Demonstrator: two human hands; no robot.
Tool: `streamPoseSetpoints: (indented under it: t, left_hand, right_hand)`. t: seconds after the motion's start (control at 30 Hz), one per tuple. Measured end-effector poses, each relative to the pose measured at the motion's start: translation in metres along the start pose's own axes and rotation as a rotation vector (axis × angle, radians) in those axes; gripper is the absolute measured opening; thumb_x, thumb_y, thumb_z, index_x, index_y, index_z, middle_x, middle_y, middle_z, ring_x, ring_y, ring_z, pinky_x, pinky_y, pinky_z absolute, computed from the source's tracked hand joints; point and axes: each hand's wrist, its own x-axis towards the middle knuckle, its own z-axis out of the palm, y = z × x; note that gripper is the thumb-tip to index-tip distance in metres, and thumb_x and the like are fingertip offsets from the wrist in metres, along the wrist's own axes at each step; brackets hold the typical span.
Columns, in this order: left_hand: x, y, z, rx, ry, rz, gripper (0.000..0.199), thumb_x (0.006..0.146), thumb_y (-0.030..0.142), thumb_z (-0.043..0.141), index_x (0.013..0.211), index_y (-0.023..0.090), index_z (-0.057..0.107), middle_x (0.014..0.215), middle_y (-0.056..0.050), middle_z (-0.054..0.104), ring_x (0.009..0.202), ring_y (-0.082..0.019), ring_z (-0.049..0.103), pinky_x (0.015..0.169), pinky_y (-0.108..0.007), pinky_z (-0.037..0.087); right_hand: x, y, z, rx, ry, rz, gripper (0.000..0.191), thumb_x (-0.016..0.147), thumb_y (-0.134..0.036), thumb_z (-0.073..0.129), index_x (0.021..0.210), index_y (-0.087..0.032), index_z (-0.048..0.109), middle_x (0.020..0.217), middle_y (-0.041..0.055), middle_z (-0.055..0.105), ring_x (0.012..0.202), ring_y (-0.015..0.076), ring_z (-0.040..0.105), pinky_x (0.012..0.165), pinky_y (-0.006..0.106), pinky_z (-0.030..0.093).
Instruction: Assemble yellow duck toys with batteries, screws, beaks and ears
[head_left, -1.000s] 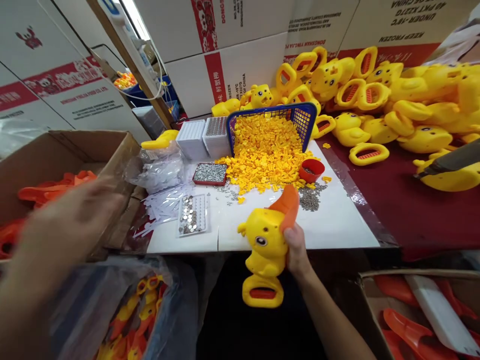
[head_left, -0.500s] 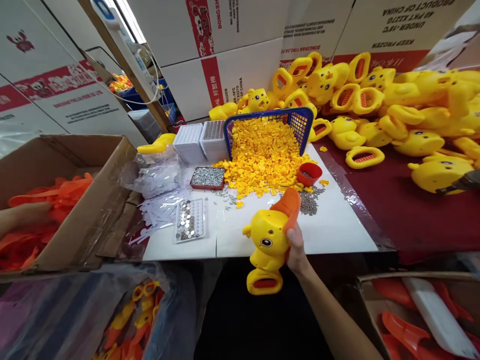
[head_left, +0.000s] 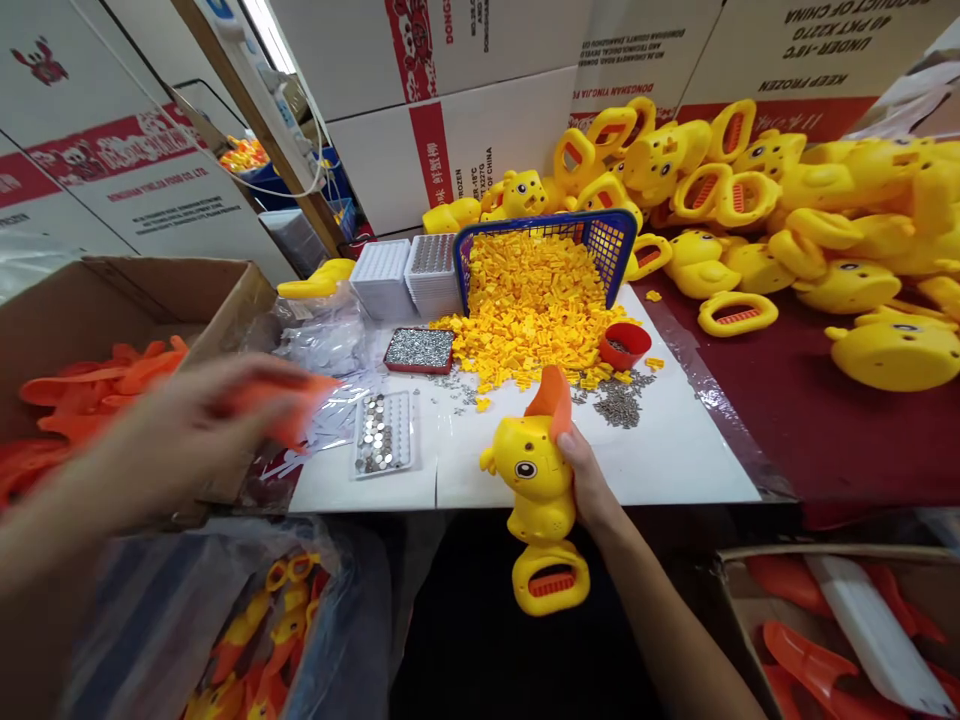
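My right hand (head_left: 587,484) grips a yellow duck-shaped toy (head_left: 536,500) at the near edge of the white board (head_left: 675,450). The toy has an orange beak piece (head_left: 553,400) on top and a loop handle with an orange trigger (head_left: 551,580) hanging down. My left hand (head_left: 187,430), blurred, holds another orange beak piece (head_left: 289,410) just right of the cardboard box (head_left: 225,310) of orange pieces (head_left: 82,390).
A blue basket (head_left: 611,240) spills small yellow parts (head_left: 532,320) onto the board. Near it are a red tray of screws (head_left: 420,348), a red cup (head_left: 624,344), a clear blister tray (head_left: 382,432). Yellow toy bodies (head_left: 787,200) pile at right. A bag of finished toys (head_left: 262,630) sits below left.
My left hand went into the cardboard box and came back out to the right with an orange piece. My right hand turned the duck toy more upright, handle lower.
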Motion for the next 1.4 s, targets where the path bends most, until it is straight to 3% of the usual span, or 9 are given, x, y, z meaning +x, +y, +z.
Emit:
streamPoseSetpoints:
  t: [0.1,0.17,0.3,0.4,0.5,0.53,0.83,1.2,1.4]
  left_hand:
    - [0.01,0.022,0.056,-0.214,-0.311,0.295,0.037,0.094,0.042,0.063,0.127,0.025,0.068,0.108,-0.003,0.079,0.088,-0.02,0.076,0.079,-0.035,0.061]
    - [0.009,0.037,0.093,-0.297,-0.305,0.374,0.04,0.096,0.021,0.056,0.136,0.024,0.061,0.121,-0.008,0.076,0.105,-0.023,0.074,0.092,-0.04,0.06]
    - [0.006,0.052,0.129,-0.481,-0.269,0.367,0.029,0.091,0.005,0.048,0.099,0.02,0.072,0.115,-0.009,0.077,0.117,-0.023,0.07,0.1,-0.041,0.057]
    - [0.0,0.055,0.133,-0.498,-0.206,0.283,0.024,0.087,0.006,0.05,0.09,0.021,0.068,0.097,-0.007,0.077,0.1,-0.023,0.072,0.088,-0.039,0.059]
    - [-0.007,0.057,0.134,-0.462,-0.157,0.224,0.008,0.091,0.022,0.061,0.084,0.021,0.065,0.082,-0.004,0.073,0.081,-0.021,0.069,0.074,-0.035,0.055]
    - [-0.008,0.058,0.134,-0.461,-0.163,0.217,0.013,0.092,0.028,0.064,0.081,0.021,0.064,0.079,-0.004,0.072,0.077,-0.02,0.068,0.071,-0.034,0.054]
    - [0.023,0.056,0.127,-0.481,-0.485,0.203,0.03,0.089,0.044,0.071,0.071,0.02,0.065,0.07,0.0,0.07,0.068,-0.016,0.065,0.064,-0.028,0.046]
    - [0.033,0.048,0.128,-0.549,-0.686,0.153,0.033,0.092,0.045,0.064,0.073,0.018,0.066,0.074,0.0,0.071,0.072,-0.015,0.066,0.069,-0.026,0.047]
    - [0.033,0.051,0.128,-0.53,-0.675,0.054,0.033,0.088,0.046,0.068,0.07,0.019,0.066,0.07,0.002,0.07,0.068,-0.014,0.064,0.064,-0.026,0.044]
  right_hand:
    - [0.0,-0.003,0.001,0.03,-0.041,0.032,0.06,0.072,-0.064,0.076,0.111,-0.02,0.061,0.095,0.0059,0.072,0.08,0.0237,0.07,0.068,0.034,0.059]
    - [-0.001,-0.005,0.001,0.044,-0.058,0.027,0.06,0.071,-0.062,0.077,0.111,-0.02,0.062,0.098,0.0064,0.073,0.083,0.023,0.07,0.07,0.033,0.059]
    - [-0.003,-0.005,-0.001,0.048,-0.077,0.002,0.06,0.074,-0.06,0.076,0.116,-0.02,0.061,0.107,0.0078,0.073,0.09,0.023,0.071,0.076,0.033,0.059]
    - [-0.003,-0.004,-0.002,0.015,-0.112,0.01,0.059,0.076,-0.058,0.075,0.118,-0.02,0.06,0.108,0.0076,0.073,0.089,0.0224,0.07,0.075,0.032,0.058]
    - [-0.002,-0.002,-0.003,0.0,-0.147,0.028,0.054,0.077,-0.056,0.074,0.114,-0.019,0.061,0.103,0.0055,0.072,0.085,0.0203,0.069,0.075,0.03,0.057]
    - [-0.001,-0.002,-0.003,-0.001,-0.157,0.036,0.054,0.077,-0.056,0.074,0.114,-0.019,0.061,0.102,0.0051,0.072,0.085,0.0199,0.069,0.075,0.029,0.056]
    - [-0.002,-0.004,-0.007,-0.045,-0.19,0.078,0.059,0.081,-0.058,0.072,0.124,-0.019,0.06,0.111,0.0053,0.071,0.096,0.0204,0.069,0.08,0.029,0.056]
    - [0.002,-0.009,-0.003,-0.106,-0.175,0.132,0.05,0.084,-0.058,0.071,0.117,-0.02,0.063,0.11,0.0061,0.072,0.095,0.0205,0.069,0.08,0.029,0.058]
    - [0.0,-0.007,-0.003,-0.106,-0.197,0.14,0.052,0.084,-0.059,0.071,0.119,-0.022,0.062,0.111,0.0055,0.071,0.096,0.0214,0.069,0.08,0.03,0.057]
